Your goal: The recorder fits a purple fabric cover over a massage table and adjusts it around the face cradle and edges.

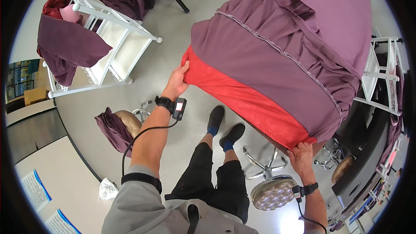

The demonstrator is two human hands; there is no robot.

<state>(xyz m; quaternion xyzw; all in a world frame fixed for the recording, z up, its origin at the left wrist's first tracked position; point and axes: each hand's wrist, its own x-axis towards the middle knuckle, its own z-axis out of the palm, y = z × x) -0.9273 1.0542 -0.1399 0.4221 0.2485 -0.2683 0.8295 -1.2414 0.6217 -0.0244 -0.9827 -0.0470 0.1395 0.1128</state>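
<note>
Between my hands, the red edge (240, 99) of a purple cloth cover (260, 58) is pulled out along the near end of a padded bed. My left hand (178, 79) grips its left corner, thumb on top. At the right corner, my right hand (301, 156) has its fingers closed on the gathered red fabric. A raised seam with pale piping crosses the cover, and bunched purple folds lie beyond it. Farther up, a smooth mauve sheet (338, 9) lies over the bed. The bed's frame is mostly hidden under the cloth.
A round stool with a tufted seat (273, 193) stands close to my right leg. At left are a white shelf cart (113, 45) draped with purple cloth, a tan stool (128, 123) with cloth on it, and a crumpled white bag (108, 189). Another white cart (380, 74) stands at right.
</note>
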